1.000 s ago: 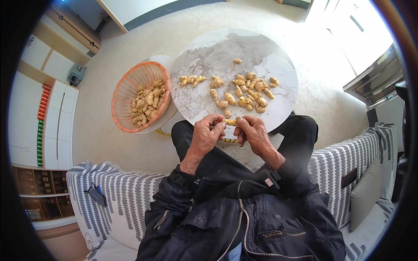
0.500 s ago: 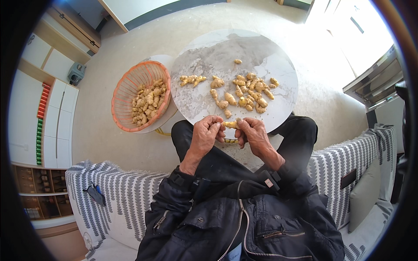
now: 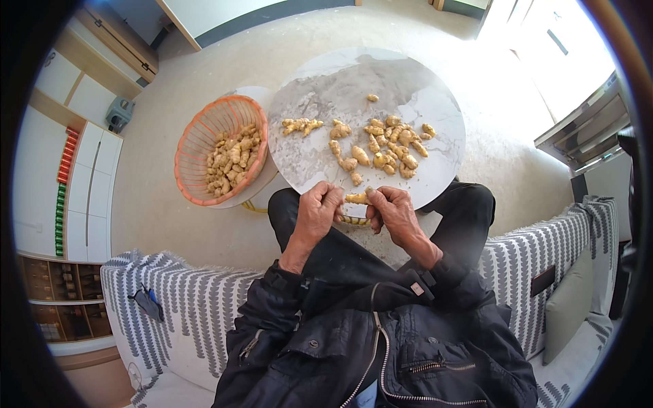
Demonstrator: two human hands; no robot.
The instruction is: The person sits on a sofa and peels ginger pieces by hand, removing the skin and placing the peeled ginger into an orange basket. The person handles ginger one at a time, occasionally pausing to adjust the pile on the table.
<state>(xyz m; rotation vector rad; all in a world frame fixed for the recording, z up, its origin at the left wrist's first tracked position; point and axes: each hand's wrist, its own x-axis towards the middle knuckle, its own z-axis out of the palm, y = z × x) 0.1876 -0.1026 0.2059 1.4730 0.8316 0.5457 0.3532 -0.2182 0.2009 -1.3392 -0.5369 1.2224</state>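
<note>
A small, pale yellow piece of ginger (image 3: pixel 357 198) is pinched between the thumb and fingers of my right hand (image 3: pixel 400 216), over the near edge of the round table. My left hand (image 3: pixel 318 212) is closed in a pinch beside the ginger's left end, and whatever its fingertips hold, if anything, is hidden. Just beyond my hands, a pile of ginger (image 3: pixel 394 143) lies on the tabletop, with several looser pieces to its left. One forked ginger root (image 3: pixel 301 126) rests apart near the table's left side. Small crumbs are scattered near the pile.
An orange plastic basket (image 3: pixel 182 160) partly filled with ginger stands left of the marble-patterned round table (image 3: pixel 422 75). My legs are under the table's near edge. Behind me is a sofa with a grey-and-white patterned cover (image 3: pixel 197 292), holding a dark phone-like object (image 3: pixel 543 281).
My left hand has drawn slightly left, away from the ginger's end, baring more of it. My right hand still holds the ginger in nearly the same place.
</note>
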